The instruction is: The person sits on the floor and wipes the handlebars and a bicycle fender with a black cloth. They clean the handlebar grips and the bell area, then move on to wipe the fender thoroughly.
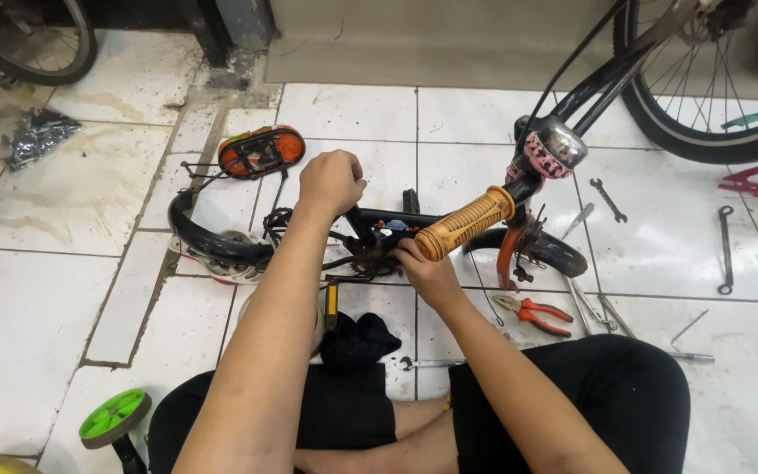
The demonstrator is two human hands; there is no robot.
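Hands: your left hand (pixel 331 182) is clenched in a fist round a black crank arm (pixel 360 225); your right hand (pixel 425 270) is curled, fingertips pinching at the greasy sprocket (pixel 370 260).
Bicycle: small child's bike (pixel 221 241) lying on its side on the tiled floor (pixel 37 290), between your knees and the wall; the sprocket sits at its middle, under both hands.
Handlebar: one orange grip (pixel 464 223), just above your right hand.
Pedal: one orange pedal (pixel 261 151), beyond your left hand.
Risk, chain: I judge your right fingertips could be nipped if the crank turns while they rest on the teeth.
Risk, grip: grease may let your fist slip off the crank.
Risk, floor: loose tools lie near your right knee, easy to kneel on.
Count, pliers: one, red-handled (pixel 532 313).
Count, spanners: three visible (pixel 608 199), (pixel 725 249), (pixel 577 219).
Count, training wheels: one green (pixel 114 417).
Count, large bicycles: one wheel at right (pixel 712 96), one at top left (pixel 32 39).
Count, rag: one black (pixel 359 340).
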